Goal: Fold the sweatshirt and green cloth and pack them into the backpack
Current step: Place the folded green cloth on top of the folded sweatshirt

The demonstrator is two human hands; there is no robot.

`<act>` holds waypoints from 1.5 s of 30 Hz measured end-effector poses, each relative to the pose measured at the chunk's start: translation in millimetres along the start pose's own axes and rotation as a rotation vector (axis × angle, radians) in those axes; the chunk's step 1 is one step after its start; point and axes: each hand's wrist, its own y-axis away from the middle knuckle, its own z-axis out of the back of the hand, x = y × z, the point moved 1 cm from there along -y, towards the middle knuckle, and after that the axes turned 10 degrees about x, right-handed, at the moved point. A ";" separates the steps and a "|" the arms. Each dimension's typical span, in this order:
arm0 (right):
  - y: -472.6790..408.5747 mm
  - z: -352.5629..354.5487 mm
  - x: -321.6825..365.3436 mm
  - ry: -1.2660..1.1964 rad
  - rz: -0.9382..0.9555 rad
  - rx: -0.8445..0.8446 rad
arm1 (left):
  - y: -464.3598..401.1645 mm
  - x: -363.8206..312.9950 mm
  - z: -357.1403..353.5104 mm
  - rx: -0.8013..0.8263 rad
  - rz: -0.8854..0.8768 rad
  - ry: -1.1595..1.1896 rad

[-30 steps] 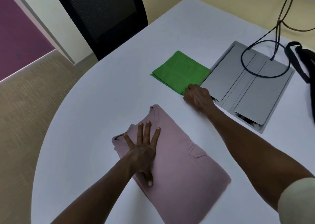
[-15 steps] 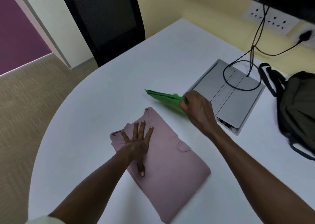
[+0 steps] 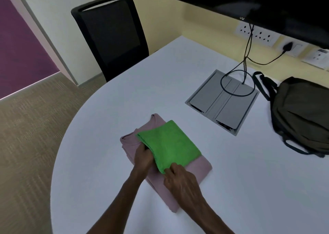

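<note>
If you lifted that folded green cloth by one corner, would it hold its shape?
Probably not. The green cloth is thin folded layers, so it would likely droop and unfold. It looks light. Lying loose on the pink sweatshirt, it might slide unless both the left hand and right hand grip it.

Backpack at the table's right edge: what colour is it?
Dark olive green with black straps; the backpack shows only in the head view.

Two bare forearms, bare hands (image 3: pixel 179 180)
</note>
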 end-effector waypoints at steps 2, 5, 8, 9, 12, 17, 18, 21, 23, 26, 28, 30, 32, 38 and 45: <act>6.4 -10.2 -0.8 0.000 -0.016 0.022 | 2.0 5.5 0.5 -0.048 0.200 0.487; 12.2 -19.9 -0.9 0.045 0.026 0.041 | -0.4 15.7 9.1 0.016 0.210 0.496; 13.4 -18.5 1.9 0.051 0.041 0.038 | -1.3 21.8 15.2 -0.104 0.128 0.031; 13.8 -18.4 3.8 0.039 0.038 0.045 | -0.7 22.3 15.8 -0.173 0.104 -0.061; 14.2 -27.8 9.0 0.034 0.049 0.130 | -1.1 32.7 16.5 -0.306 0.088 -0.222; 9.7 -34.4 -2.3 -0.132 -0.035 0.139 | 0.9 50.3 15.6 -0.368 0.048 -0.301; 7.0 -33.7 -9.7 -0.161 -0.073 0.080 | 2.3 52.0 15.5 -0.371 0.024 -0.306; -3.9 -36.7 -38.6 -0.163 -0.204 0.071 | 4.7 57.5 15.7 -0.384 -0.008 -0.269; -7.9 -44.6 -55.1 -0.144 -0.231 0.213 | 1.8 59.7 17.0 -0.387 0.012 -0.232; -3.3 -63.0 -65.7 -0.117 -0.191 0.357 | -4.5 65.5 17.9 -0.371 0.066 -0.184; 0.0 -69.7 -65.9 -0.121 -0.183 0.380 | -4.0 67.2 17.5 -0.379 0.078 -0.167; -2.4 -70.1 -65.9 -0.136 -0.177 0.387 | -1.1 67.6 15.0 -0.405 0.068 -0.149; -5.3 -66.7 -67.7 -0.151 -0.172 0.376 | 4.8 64.1 10.7 -0.442 0.034 -0.144; 15.6 -58.9 -42.7 -0.223 -0.251 0.253 | 9.5 64.7 20.7 -0.445 0.176 -0.282; 31.3 -74.7 -4.0 -0.084 -0.133 0.382 | -2.7 62.2 40.8 -0.343 0.284 -0.233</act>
